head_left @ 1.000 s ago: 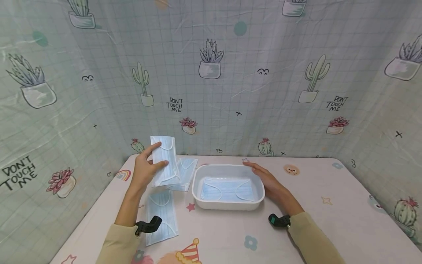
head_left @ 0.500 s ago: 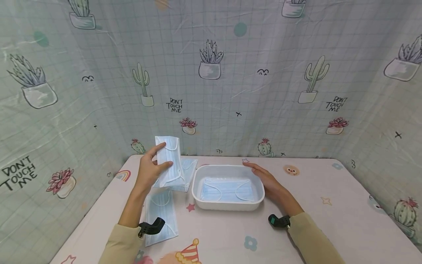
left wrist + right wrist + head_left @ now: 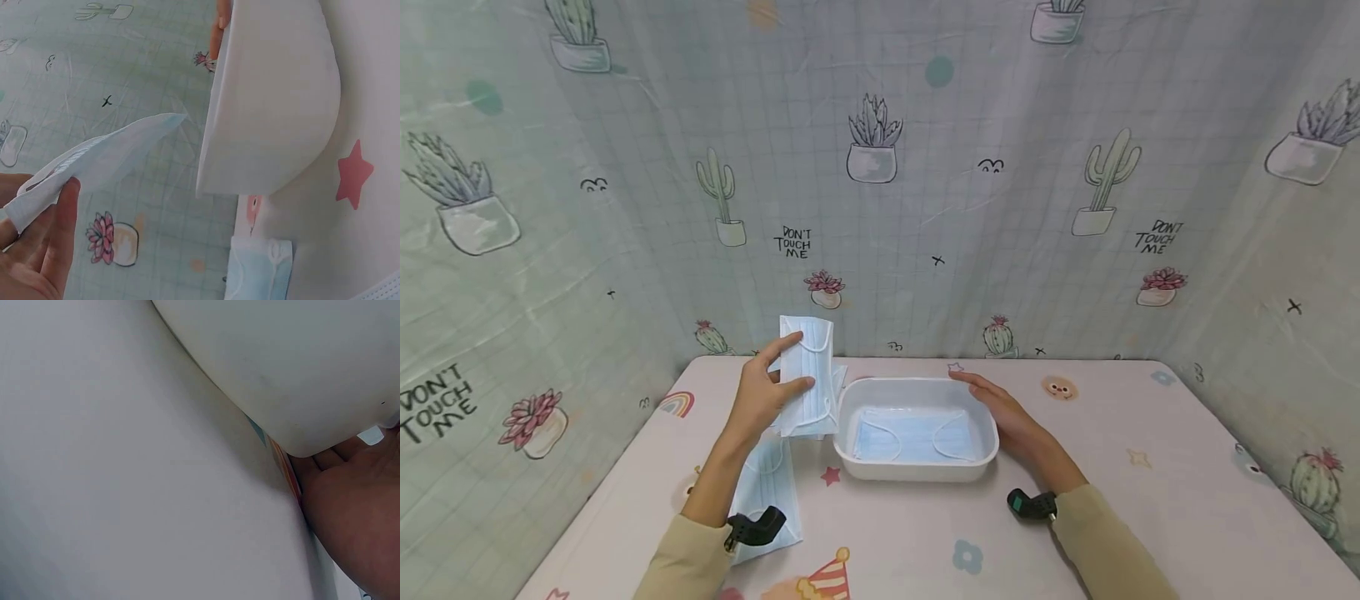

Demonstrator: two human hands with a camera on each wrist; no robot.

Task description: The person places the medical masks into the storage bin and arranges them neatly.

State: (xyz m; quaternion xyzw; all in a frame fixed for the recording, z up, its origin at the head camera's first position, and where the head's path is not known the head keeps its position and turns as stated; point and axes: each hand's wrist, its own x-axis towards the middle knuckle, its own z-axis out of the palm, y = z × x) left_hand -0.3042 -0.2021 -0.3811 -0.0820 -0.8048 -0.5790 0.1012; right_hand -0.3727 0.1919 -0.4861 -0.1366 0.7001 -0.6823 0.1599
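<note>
Pleated pale-blue mask (image 3: 808, 375) was pinched by the left hand (image 3: 762, 398) above the pale printed table (image 3: 1142, 525), just beside a smooth white round-cornered tub (image 3: 916, 472) that held another mask (image 3: 913, 437) flat, right hand (image 3: 1011, 422) rested against the tub, fingers extended, creased cactus-patterned sheeting (image 3: 962, 217) hung behind

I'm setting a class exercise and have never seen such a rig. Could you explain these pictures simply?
There is no machine here: a person works with their bare left hand and right hand. The head picture is taken from the person's head, looking forward and down; the others come from wrist cameras. On the table stands a white tub with a blue face mask inside. At least two more masks lie left of it, one mostly hidden. The left hand pinches another mask above the table; the right hand rests against the tub.
</note>
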